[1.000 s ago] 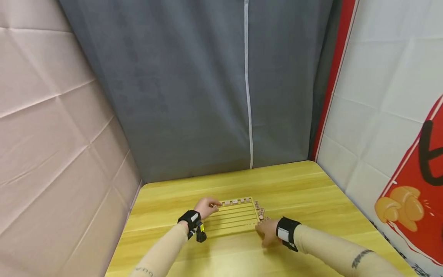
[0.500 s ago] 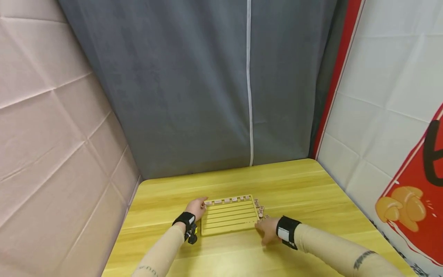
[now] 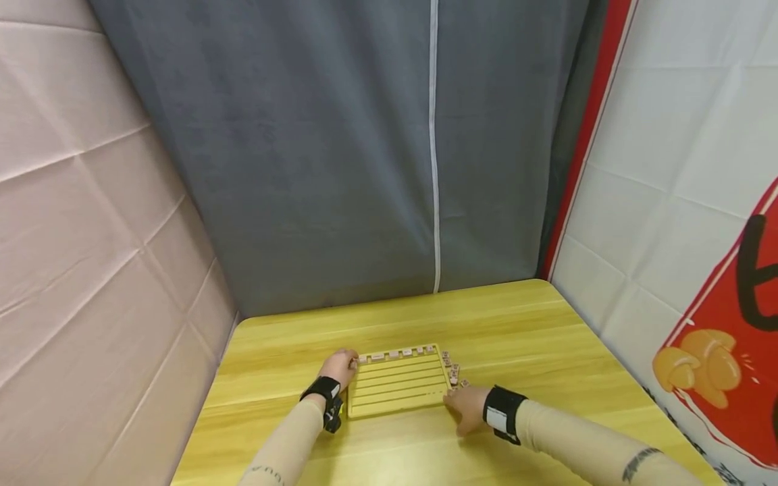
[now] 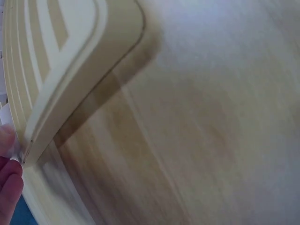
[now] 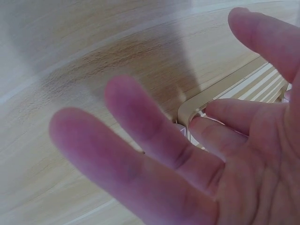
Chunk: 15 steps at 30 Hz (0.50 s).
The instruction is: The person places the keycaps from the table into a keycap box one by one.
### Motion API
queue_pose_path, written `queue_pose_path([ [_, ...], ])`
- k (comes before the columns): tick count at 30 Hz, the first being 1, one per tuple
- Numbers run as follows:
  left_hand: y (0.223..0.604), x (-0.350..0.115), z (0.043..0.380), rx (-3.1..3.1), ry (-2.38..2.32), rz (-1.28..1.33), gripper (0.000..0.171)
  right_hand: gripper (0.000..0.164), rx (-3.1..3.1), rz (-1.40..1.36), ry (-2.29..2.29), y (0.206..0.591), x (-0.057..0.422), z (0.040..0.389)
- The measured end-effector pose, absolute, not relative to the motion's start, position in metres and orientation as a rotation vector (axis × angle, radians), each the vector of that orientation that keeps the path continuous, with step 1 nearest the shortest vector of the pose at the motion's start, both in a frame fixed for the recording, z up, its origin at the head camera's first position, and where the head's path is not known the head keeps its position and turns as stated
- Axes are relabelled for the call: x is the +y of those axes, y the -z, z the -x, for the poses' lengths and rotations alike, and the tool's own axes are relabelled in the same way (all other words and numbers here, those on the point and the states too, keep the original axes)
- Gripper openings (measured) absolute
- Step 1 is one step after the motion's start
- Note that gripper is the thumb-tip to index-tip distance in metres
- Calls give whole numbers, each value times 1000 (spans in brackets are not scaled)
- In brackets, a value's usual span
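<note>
A yellow tray [image 3: 398, 385] with long parallel grooves lies on the table. Small pale tiles [image 3: 394, 354] stand in a row along its far groove. My left hand [image 3: 338, 368] is at the far left corner, fingers bent. Its thumb and fingertips [image 4: 10, 180] come close together at that corner, beside a whitish tile [image 4: 5, 115]; I cannot tell whether they pinch anything. My right hand [image 3: 469, 408] rests at the near right corner. Two of its fingers [image 5: 225, 133] reach the tray edge, while the others extend loosely over the table.
More small marked tiles [image 3: 454, 373] lie in a loose line along the tray's right side, close to my right hand. The yellow wood-grain table [image 3: 292, 337] ends at a grey curtain [image 3: 340, 169]. Pale fabric walls stand left and right.
My left hand has moved left along the far groove to the tray's corner, uncovering the tiles at the left end of the row. My right hand stays at the near right corner.
</note>
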<state>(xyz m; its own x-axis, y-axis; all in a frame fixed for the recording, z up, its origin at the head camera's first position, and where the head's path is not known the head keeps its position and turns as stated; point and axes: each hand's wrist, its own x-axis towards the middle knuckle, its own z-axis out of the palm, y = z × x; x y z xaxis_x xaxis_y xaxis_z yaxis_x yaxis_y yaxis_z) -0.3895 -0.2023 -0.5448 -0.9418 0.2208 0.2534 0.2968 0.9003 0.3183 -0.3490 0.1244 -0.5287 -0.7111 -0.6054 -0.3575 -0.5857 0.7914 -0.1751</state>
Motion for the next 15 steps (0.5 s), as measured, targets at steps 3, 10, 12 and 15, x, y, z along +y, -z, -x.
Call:
queue_pose_path([
  [3, 544, -201, 389, -2855, 521, 396, 10, 69, 2591, 917, 58, 527, 125, 349],
  [10, 550, -200, 391, -2870, 417, 366, 3, 70, 2590, 907, 73, 527, 125, 348],
  [12, 554, -200, 392, -2871, 387, 349, 4, 71, 2589, 896, 81, 527, 125, 347],
  [15, 561, -202, 394, -2852, 343, 335, 9, 71, 2589, 889, 84, 527, 125, 345],
])
